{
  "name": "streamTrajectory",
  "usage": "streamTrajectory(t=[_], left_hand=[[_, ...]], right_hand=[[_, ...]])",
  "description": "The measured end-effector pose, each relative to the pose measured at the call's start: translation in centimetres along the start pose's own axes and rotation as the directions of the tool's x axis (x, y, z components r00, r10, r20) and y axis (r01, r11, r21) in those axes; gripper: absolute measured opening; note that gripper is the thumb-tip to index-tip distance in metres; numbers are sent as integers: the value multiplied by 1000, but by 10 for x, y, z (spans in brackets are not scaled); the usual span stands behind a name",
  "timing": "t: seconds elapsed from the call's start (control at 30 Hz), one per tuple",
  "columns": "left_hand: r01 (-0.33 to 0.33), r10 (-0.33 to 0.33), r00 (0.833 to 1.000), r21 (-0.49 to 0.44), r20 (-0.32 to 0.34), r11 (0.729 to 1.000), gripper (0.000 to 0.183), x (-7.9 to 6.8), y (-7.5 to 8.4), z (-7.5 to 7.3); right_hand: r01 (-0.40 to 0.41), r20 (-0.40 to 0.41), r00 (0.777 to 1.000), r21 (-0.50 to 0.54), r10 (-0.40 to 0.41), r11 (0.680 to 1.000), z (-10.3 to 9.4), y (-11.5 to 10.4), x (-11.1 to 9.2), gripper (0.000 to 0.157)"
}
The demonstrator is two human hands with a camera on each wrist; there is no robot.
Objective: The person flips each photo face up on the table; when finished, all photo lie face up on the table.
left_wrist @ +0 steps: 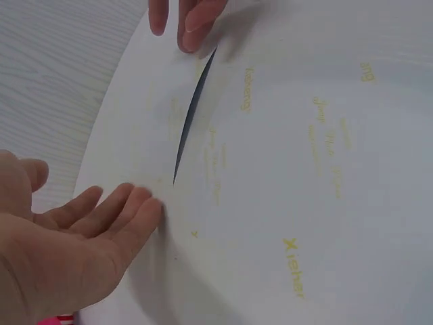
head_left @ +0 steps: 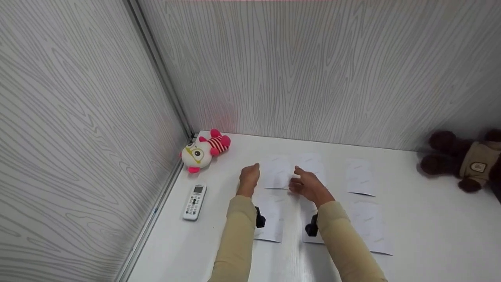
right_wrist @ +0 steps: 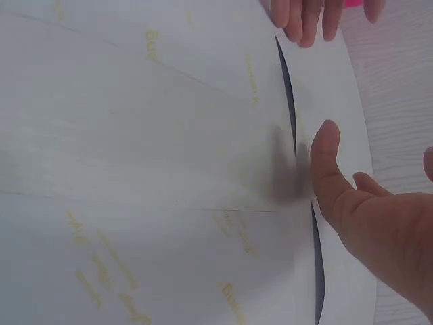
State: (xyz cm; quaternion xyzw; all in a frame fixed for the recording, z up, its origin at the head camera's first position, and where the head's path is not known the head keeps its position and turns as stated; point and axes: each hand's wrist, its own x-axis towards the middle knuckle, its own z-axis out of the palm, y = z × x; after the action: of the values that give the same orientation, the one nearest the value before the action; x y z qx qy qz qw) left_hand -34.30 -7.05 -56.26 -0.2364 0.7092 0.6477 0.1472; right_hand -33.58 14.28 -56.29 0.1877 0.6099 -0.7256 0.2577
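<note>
Several white paper sheets with faint yellow lettering lie on the table. One of them, the back left sheet [head_left: 277,172], lies between my two hands. My left hand [head_left: 249,180] is at its left side, fingers extended and holding nothing. My right hand [head_left: 309,186] is at its right, over the neighbouring sheet [head_left: 313,166], with loosely bent fingers and nothing in them. The left wrist view shows the sheet's near edge [left_wrist: 193,118] bowed up over a dark gap. There the left fingertips [left_wrist: 152,206] are by one end and the right fingers [left_wrist: 199,27] by the other.
More sheets lie in front, including a front left sheet [head_left: 270,219], and to the right, a back right sheet [head_left: 360,176] and a front right sheet [head_left: 370,225]. A white remote control [head_left: 194,202] and a pink-and-white plush toy [head_left: 205,150] are at left; a brown teddy bear [head_left: 465,156] lies far right.
</note>
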Motion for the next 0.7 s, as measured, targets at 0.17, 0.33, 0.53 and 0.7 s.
streamTrajectory(t=[0.17,0.33,0.53,0.7], left_hand=[[18,-19,1000,-71,-15,997,59,-2,3,-2],[79,-62,992,-159,106,984,64,-9,6,-4],[90,-88,996,-104,18,990,57,0,4,6],[53,-53,998,4,-39,999,46,2,2,11]], right_hand=[[9,-15,1000,-17,-10,1000,3,-4,0,63],[0,6,1000,4,0,1000,4,-2,0,65],[-16,-7,1000,44,16,999,3,2,4,64],[-25,-17,999,52,26,998,1,3,6,60]])
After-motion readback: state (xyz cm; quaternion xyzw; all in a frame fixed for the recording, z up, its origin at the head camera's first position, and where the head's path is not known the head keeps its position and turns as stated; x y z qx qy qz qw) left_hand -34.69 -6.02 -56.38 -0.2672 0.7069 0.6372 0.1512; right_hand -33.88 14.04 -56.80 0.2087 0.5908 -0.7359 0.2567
